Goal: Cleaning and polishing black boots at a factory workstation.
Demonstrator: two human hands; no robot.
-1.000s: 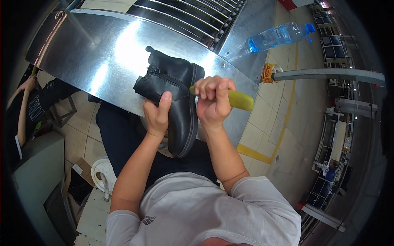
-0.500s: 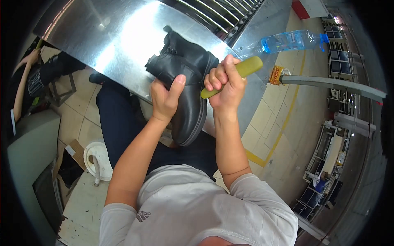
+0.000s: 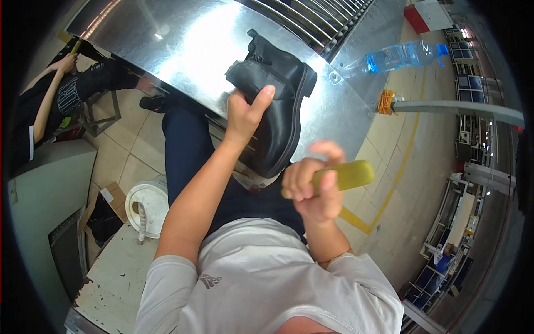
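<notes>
A black leather ankle boot [image 3: 276, 133] lies on its side over the edge of the shiny metal table, its toe toward me and its sole facing right. My left hand [image 3: 247, 111] is closed round the boot's upper, thumb pressed on top. Just right of the toe, my right hand [image 3: 314, 186] grips a flat yellow-green bar with rounded ends [image 3: 356, 175]; its kind I cannot tell. Motion blurs those fingers slightly. A small gap seems to separate the bar from the boot.
Metal table [image 3: 139, 42] ahead, roller conveyor [image 3: 311, 22] beyond it. A clear plastic bottle with a blue cap [image 3: 397, 57] lies at the table's right, near a grey rail [image 3: 445, 106]. At left are a white bucket [image 3: 147, 195] and a seated co-worker's arm [image 3: 47, 100].
My right hand has drawn the yellow-green bar away from the boot's sole edge, down toward me. My left hand still holds the boot. The whole view has shifted slightly.
</notes>
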